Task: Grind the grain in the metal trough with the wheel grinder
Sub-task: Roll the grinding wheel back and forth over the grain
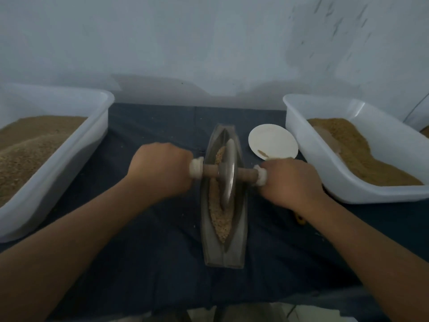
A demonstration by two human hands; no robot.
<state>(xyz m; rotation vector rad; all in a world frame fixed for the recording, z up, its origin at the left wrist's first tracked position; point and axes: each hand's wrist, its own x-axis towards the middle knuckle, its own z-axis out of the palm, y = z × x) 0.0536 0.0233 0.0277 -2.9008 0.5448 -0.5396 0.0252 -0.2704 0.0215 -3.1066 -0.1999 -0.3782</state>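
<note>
- Two hands gripping the wheel grinder [226,174] by its handle ends: left hand [160,170] curled tight round the left end at 9 o'clock of the wheel, right hand [291,182] curled tight round the right end at 3 o'clock.
- Sitting upright in the metal trough [224,247], with the wheel's bottom edge down in the groove, near the middle.
- Lying along the groove on both sides of the wheel: grain [221,219], a bigger heap toward 6 o'clock, a thinner bit toward 12 o'clock.
- Resting long-ways on the dark cloth [151,263], pointing from 6 to 12 o'clock, straight in front of the person.
- Looking like the middle of the grinding step: grain showing as rough bits, not fine powder yet, so probably plenty left to do.
- Looking a bit blurry around the left hand, maybe from moving; hard to tell which way.
- Needing next, most likely: rolling back toward 6 o'clock over the big heap, pushing down the same with both hands, keeping the wheel straight so nothing spills over the sides.
- Waiting at 9 o'clock: left white tub [69,145] holding brown grain.
- Waiting at 3 o'clock: right white tub [325,159] holding brown grain too.
- Lying at about 1 o'clock of the trough, just beside the right tub: small white plate [271,141] with a few crumbs.
</note>
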